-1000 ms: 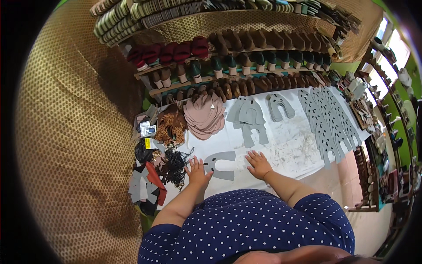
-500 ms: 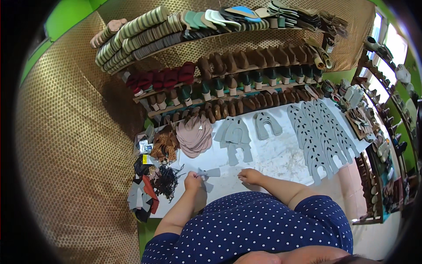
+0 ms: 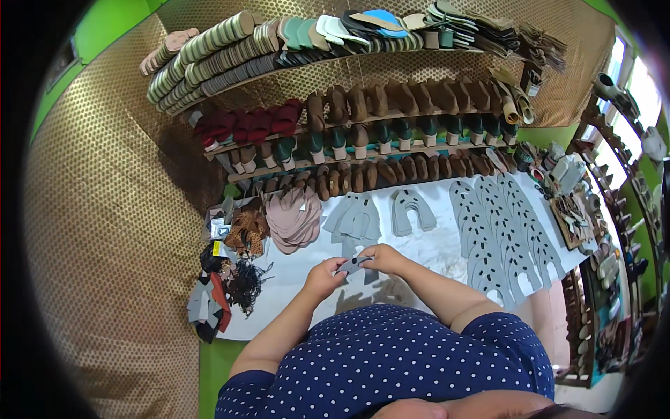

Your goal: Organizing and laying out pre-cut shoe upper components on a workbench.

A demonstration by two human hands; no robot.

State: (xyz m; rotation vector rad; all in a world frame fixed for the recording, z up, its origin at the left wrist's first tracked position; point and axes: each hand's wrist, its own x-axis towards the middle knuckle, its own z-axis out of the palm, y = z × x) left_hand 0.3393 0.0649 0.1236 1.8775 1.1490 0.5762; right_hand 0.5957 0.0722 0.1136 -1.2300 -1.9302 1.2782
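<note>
Between my two hands, above the near part of the white table [image 3: 279, 299], is a small grey cut shoe piece [image 3: 347, 268] with a dark spot on it. My left hand [image 3: 325, 278] pinches its left end, and my right hand [image 3: 383, 259] has closed fingers on its right end. Just beyond my hands lies a fanned stack of grey shoe pieces [image 3: 356, 220], partly covered by my hands. To its right is a curved grey stack [image 3: 412, 213], and to its left a round pile of dusty-pink pieces [image 3: 293, 220].
Overlapping rows of grey pieces with black spots [image 3: 481, 244] cover the table's right side. Scraps, brown patterned pieces [image 3: 248, 232] and black strips [image 3: 246, 286] crowd its left edge. Behind stand shelves of shoe lasts [image 3: 377, 101]; another shoe rack [image 3: 607, 279] is on the right.
My right hand has moved left and forward to grip the grey piece. My left hand has lifted it to the right. The view has shifted slightly.
</note>
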